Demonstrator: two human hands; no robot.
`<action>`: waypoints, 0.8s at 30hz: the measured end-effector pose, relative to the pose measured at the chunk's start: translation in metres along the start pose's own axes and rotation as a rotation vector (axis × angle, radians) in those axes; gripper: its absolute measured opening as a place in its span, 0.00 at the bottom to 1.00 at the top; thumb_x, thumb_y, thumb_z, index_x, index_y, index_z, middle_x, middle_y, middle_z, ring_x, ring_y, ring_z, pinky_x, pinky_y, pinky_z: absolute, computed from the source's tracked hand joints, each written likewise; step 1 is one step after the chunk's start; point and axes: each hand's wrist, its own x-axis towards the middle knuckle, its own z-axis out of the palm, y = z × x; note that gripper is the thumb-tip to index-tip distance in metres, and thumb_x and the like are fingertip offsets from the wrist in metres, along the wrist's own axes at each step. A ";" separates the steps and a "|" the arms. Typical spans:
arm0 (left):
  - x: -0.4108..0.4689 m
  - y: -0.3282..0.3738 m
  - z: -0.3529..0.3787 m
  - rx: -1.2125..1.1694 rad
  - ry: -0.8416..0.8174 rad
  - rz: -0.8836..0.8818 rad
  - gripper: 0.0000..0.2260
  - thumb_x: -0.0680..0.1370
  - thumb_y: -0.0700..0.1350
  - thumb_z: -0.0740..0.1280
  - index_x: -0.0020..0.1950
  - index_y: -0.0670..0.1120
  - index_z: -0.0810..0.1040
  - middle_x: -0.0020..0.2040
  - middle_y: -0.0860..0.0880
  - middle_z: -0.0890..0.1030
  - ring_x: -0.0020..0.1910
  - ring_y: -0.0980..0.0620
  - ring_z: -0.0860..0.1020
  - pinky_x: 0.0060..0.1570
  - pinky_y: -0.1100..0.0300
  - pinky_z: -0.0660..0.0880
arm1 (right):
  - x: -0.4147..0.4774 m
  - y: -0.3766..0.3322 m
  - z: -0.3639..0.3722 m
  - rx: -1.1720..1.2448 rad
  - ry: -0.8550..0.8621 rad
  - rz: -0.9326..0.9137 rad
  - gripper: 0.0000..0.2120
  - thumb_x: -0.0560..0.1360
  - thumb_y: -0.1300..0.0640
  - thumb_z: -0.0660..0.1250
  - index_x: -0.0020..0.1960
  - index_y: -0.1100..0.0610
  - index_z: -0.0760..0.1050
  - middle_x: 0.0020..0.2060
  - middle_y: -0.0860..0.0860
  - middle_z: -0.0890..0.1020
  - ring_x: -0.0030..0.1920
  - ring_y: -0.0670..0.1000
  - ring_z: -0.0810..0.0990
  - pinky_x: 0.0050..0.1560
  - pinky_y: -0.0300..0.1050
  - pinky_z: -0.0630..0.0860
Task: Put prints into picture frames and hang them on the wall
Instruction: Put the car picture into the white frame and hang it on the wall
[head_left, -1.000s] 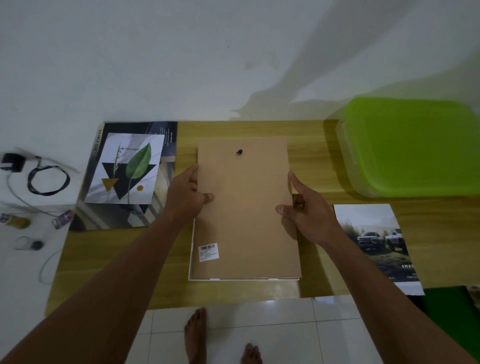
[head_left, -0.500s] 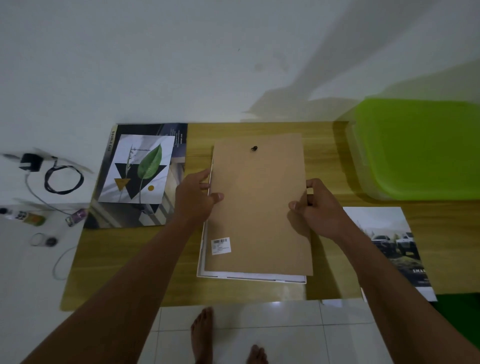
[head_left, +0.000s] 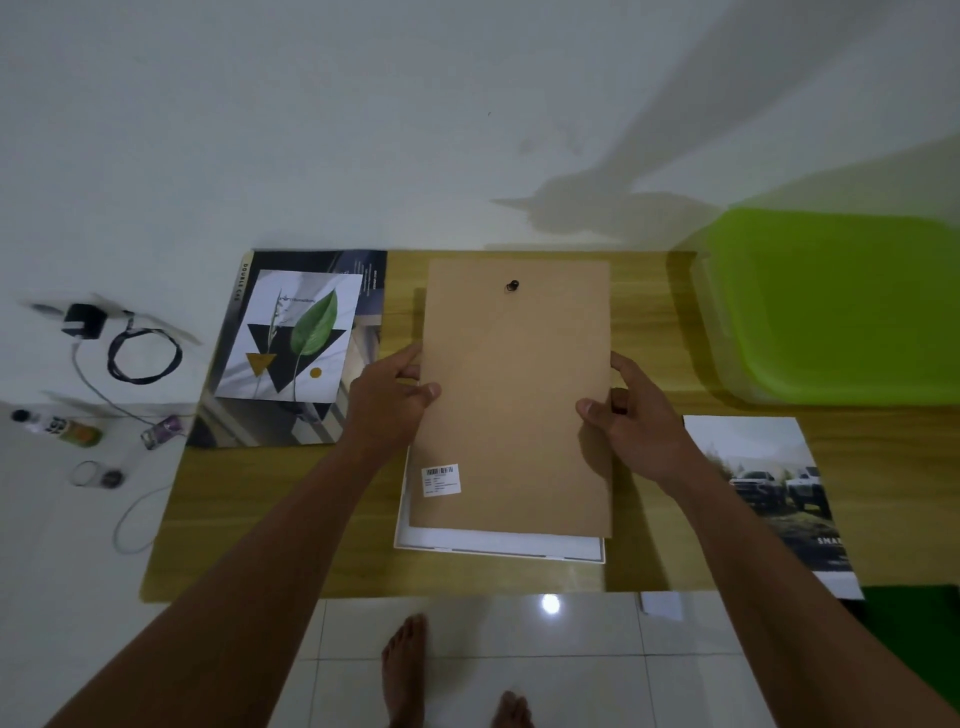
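A brown backing board (head_left: 514, 395) with a small black hanger near its top and a barcode sticker low on its left is held above a white picture frame (head_left: 498, 551) lying face down on the wooden table (head_left: 649, 519). My left hand (head_left: 387, 400) grips the board's left edge, thumb on top. My right hand (head_left: 631, 421) grips its right edge the same way. The board is lifted and shifted away from me, so the frame's near rim shows. A leaf print (head_left: 291, 338) lies at the left on a dark sheet; a print of trucks (head_left: 769, 493) lies at the right.
A green plastic bin lid (head_left: 841, 306) takes up the table's far right. On the white floor at the left lie a black charger with a coiled cable (head_left: 140, 353), a small bottle (head_left: 62, 428) and small bits. My bare feet (head_left: 405, 670) stand on tiles at the near edge.
Both hands have lifted the backing board off the white frame and moved it away from me; the frame's near rim is now more exposed. My right hand has curled round the board's edge.
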 end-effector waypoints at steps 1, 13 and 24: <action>-0.001 0.002 -0.003 -0.027 -0.007 0.002 0.28 0.74 0.42 0.73 0.73 0.50 0.70 0.45 0.53 0.80 0.44 0.52 0.81 0.52 0.55 0.78 | -0.002 -0.003 -0.001 -0.024 0.014 -0.021 0.23 0.78 0.66 0.67 0.66 0.45 0.67 0.45 0.45 0.82 0.41 0.38 0.81 0.39 0.25 0.72; -0.013 0.085 -0.038 -0.309 -0.161 -0.036 0.30 0.74 0.38 0.72 0.74 0.55 0.68 0.51 0.46 0.81 0.53 0.48 0.80 0.55 0.48 0.79 | -0.049 -0.057 -0.042 -0.049 0.197 -0.042 0.27 0.77 0.62 0.70 0.71 0.50 0.64 0.43 0.51 0.78 0.43 0.46 0.79 0.39 0.35 0.73; 0.003 0.193 0.034 -0.371 -0.452 -0.050 0.34 0.72 0.29 0.71 0.75 0.46 0.65 0.44 0.46 0.80 0.45 0.48 0.80 0.48 0.51 0.80 | -0.064 -0.067 -0.154 -0.231 0.467 0.073 0.26 0.74 0.61 0.73 0.71 0.59 0.71 0.49 0.55 0.79 0.46 0.53 0.78 0.44 0.44 0.72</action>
